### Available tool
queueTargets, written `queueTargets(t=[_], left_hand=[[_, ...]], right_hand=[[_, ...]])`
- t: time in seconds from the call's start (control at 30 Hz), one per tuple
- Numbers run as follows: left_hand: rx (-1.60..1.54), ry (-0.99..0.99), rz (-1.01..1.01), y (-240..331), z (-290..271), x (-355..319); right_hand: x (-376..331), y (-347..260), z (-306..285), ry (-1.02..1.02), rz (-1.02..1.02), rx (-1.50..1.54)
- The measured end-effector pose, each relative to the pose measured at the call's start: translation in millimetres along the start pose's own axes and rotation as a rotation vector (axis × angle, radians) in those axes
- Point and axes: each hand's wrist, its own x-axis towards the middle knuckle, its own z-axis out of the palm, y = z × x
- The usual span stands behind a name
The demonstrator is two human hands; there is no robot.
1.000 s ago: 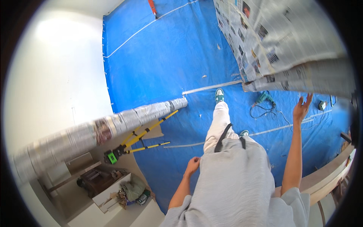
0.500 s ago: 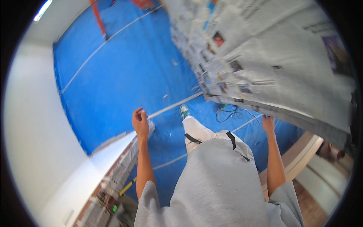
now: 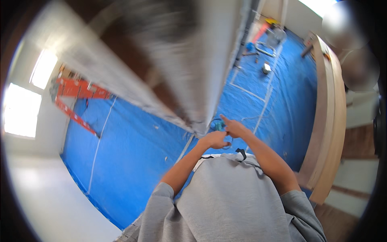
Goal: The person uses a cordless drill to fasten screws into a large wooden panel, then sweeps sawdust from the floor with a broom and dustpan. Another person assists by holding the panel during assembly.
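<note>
The person looks down at both hands, which meet in front of the body, over the grey shirt [image 3: 225, 197].

The left hand [image 3: 215, 140] is curled, with its fingers bent in. It sits right under the low corner of a big, blurry panel [image 3: 161, 68] that fills the top of the view. The panel is grey and brown and leans across the picture. I cannot tell if the left hand grips the panel corner or only touches it.

The right hand [image 3: 234, 128] is just beside the left hand, and the two touch. One finger sticks up and the other fingers are bent. I cannot tell if this hand holds anything.

A small green thing [image 3: 218, 126] with a thin cord peeks out just above the hands, close to the panel corner. It is too small to tell what it is.

A blue sheet [image 3: 133, 149] covers the floor below. White lines run across it. An orange ladder [image 3: 76, 101] lies on the left side, near a bright window [image 3: 24, 101]. A long wooden board [image 3: 328, 113] curves down the right side. Far off at the top, a small round can [image 3: 265, 68] sits on the blue sheet.
</note>
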Motion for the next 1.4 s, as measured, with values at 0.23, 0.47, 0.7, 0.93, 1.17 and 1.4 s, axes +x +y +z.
queueTargets(t=[0.23,0.47,0.7,0.93,1.17,1.4], left_hand=[[-0.185,0.062,-0.017,117,-27,143],[-0.186,0.353,-0.154,165,-121,235],[-0.163,0.125,-0.114,125,-166,411],[0.245,1.085,-0.024,58,-421,669],[0.342,0.992,0.039,38,-637,806],[0.544,0.698,0.057,14,-646,865]], right_hand=[[-195,224,6,0.174,0.438,0.465],[-317,347,71,0.501,0.951,0.836],[-380,325,190,0.449,1.424,0.848],[-338,321,206,-0.102,1.411,0.839],[-133,500,-44,0.681,1.280,0.811],[-65,666,-310,0.898,1.386,1.134]])
